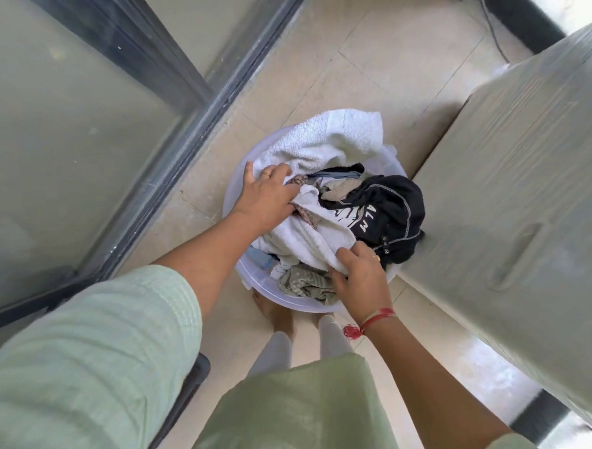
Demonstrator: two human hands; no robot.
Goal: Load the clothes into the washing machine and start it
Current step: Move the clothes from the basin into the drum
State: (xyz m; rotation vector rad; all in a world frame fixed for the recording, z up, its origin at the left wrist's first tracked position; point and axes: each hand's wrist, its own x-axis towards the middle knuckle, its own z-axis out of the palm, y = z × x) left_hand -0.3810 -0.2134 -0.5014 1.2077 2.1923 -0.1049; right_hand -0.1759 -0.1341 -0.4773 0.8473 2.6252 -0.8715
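A pale round plastic tub [233, 190] stands on the floor, heaped with clothes. A white towel [330, 137] is piled at its far side and runs down across the middle. A black garment with white lettering [388, 208] lies at the right, and a patterned grey-green cloth [305, 281] at the near rim. My left hand [267, 197] grips the towel's folds at the tub's left side. My right hand [362, 272] grips the towel's near end, beside the black garment. The washing machine [523, 188], wrapped in a plastic cover, stands directly right of the tub.
A dark-framed frosted glass door [87, 117] runs along the left. Beige floor tiles [382, 57] stretch beyond the tub. My feet [276, 317] are just behind the tub's near rim. A cable [493, 32] trails on the floor at the far right.
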